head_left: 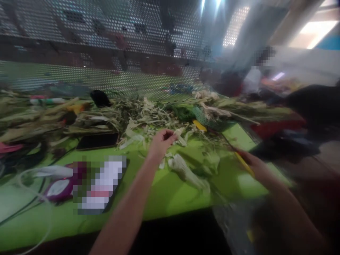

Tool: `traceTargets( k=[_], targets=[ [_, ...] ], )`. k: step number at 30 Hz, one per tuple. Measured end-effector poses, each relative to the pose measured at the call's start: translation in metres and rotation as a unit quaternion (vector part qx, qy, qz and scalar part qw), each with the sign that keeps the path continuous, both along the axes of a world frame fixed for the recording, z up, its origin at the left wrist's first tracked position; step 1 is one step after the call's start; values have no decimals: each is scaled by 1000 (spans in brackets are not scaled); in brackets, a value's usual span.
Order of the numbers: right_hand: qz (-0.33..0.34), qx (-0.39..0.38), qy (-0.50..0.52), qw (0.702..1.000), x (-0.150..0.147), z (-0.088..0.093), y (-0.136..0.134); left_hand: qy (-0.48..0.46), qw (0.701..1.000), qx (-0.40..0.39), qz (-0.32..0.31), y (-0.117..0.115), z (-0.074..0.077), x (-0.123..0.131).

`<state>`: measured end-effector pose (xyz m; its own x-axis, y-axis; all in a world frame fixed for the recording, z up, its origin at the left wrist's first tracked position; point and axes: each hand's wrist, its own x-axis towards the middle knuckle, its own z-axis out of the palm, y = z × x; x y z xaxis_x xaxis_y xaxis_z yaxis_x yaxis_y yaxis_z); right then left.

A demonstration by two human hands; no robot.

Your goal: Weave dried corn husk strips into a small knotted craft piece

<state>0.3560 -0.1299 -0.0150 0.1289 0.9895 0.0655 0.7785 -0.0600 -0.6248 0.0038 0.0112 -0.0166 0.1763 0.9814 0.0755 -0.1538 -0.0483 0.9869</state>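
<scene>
The left hand (162,141) curls at the leaf pile (148,117) at 12 o'clock; blur hides any grip. The right hand (255,166), at 3 o'clock, grasps a yellow tool (243,162). Many leaves look stripped, and a pale stalk (186,171) still lies on the table (170,202).

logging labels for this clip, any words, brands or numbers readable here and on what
None can be read. The flat device on the green table is blotted out, the purple packet beside it is too blurred, and the yellow tool in the right hand shows no legible marking.
</scene>
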Motion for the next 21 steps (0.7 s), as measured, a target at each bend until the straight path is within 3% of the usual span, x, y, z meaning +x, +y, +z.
traceTargets(
  k=[5,12,21],
  targets=[
    [58,-61,196,977,-36,8,14,-31,999,-23,-4,-1,0,2],
    [203,-34,61,977,-79,18,55,-74,996,-38,-11,-2,5,2],
    [269,-39,64,960,-118,24,72,-99,994,-31,-42,-4,3,4]
  ],
)
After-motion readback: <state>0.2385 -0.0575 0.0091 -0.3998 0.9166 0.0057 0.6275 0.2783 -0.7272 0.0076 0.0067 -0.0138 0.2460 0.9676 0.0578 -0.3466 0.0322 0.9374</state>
